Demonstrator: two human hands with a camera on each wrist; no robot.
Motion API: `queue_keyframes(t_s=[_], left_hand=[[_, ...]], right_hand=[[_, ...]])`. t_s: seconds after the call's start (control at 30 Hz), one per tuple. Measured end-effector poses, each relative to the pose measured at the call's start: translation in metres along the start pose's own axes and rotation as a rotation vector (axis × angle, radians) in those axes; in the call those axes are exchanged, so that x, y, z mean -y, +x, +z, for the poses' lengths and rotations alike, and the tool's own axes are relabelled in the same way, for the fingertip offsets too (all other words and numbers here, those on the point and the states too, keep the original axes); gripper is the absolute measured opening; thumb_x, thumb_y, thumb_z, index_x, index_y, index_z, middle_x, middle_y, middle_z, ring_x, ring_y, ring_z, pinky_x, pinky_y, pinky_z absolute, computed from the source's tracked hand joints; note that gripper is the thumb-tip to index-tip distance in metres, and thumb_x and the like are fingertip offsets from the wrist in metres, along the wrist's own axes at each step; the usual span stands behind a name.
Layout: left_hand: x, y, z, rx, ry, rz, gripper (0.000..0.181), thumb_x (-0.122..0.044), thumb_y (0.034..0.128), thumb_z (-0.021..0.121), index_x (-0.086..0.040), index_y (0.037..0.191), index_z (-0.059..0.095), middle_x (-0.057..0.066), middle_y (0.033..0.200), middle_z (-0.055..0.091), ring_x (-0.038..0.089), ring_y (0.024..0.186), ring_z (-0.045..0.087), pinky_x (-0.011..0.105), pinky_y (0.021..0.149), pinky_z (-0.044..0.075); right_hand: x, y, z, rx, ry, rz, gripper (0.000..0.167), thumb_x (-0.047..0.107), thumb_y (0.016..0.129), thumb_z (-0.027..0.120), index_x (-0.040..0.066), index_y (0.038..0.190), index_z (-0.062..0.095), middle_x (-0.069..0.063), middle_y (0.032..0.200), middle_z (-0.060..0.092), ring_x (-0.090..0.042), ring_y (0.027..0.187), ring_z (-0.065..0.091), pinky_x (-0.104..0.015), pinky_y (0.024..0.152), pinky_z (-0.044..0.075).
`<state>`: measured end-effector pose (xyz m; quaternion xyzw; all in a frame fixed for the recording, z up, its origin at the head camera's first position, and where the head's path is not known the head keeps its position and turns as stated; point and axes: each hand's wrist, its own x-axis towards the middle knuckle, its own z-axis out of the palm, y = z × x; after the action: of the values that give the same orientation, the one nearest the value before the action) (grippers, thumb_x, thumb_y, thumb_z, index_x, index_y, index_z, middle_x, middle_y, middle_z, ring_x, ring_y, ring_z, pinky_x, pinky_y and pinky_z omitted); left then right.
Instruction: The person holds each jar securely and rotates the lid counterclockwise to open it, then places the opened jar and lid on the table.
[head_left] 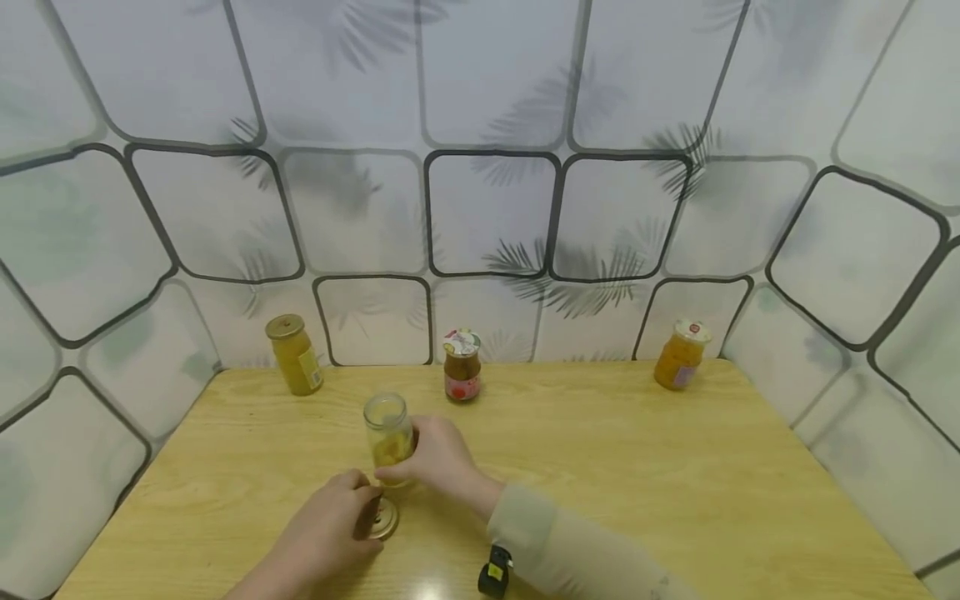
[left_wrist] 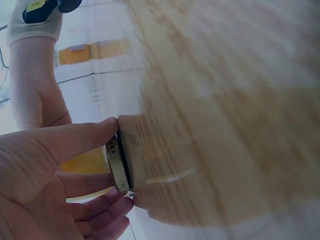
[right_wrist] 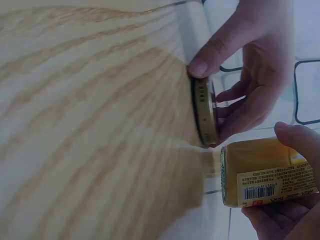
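The left hand (head_left: pixel 330 518) pinches near the right hand (head_left: pixel 444 462), which grips.

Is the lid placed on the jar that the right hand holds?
No, the jar in the right hand has an uncovered mouth, while the left hand grips the gold lid.
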<state>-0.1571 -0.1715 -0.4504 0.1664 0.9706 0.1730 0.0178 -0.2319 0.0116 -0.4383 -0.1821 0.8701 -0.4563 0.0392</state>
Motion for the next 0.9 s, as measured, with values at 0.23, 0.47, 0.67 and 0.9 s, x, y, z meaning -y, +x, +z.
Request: queue_keyframes(t_s=[0.23,0.47,0.67,0.9], left_hand=[[0.0,-0.001,0.002,-0.022,0.016,0.014,0.064,-0.027,0.065,0.102,-0.001,0.117,0.077,-0.002,0.105,0.066,0.013,0.096,0.06,0.043,0.088,0.059],[-0.001,0.0,0.0,0.002,0.009,0.004,0.062,-0.028,0.0665,0.101,-0.003,0.117,0.077,-0.003,0.105,0.064,0.014,0.097,0.059,0.043,0.088,0.058],[-0.001,-0.001,0.0,0.004,0.029,0.029,0.055,-0.028,0.0675,0.101,-0.006,0.111,0.077,-0.005,0.102,0.062,0.011,0.092,0.055,0.037,0.081,0.056],[-0.001,-0.003,0.0,-0.016,0.037,0.053,0.058,-0.04,0.0705,0.098,-0.005,0.111,0.077,-0.005,0.1,0.06,0.01,0.089,0.053,0.036,0.078,0.054]], right_hand=[[-0.01,0.003,0.009,-0.007,0.001,0.0,0.043,0.023,0.07,0.101,0.009,0.103,0.076,0.004,0.09,0.077,0.0,0.076,0.062,-0.019,0.072,0.054],[-0.012,0.017,0.011,0.063,-0.003,-0.01,0.044,0.022,0.073,0.099,0.012,0.109,0.076,0.004,0.098,0.078,-0.001,0.085,0.064,-0.019,0.081,0.055],[-0.014,0.024,0.011,0.149,0.011,-0.044,0.044,0.023,0.076,0.098,0.014,0.112,0.075,0.006,0.102,0.077,0.001,0.089,0.063,-0.018,0.085,0.054],[-0.019,0.027,0.01,0.179,0.043,-0.05,0.044,0.023,0.076,0.098,0.014,0.113,0.075,0.007,0.102,0.078,0.003,0.089,0.064,-0.017,0.086,0.054]])
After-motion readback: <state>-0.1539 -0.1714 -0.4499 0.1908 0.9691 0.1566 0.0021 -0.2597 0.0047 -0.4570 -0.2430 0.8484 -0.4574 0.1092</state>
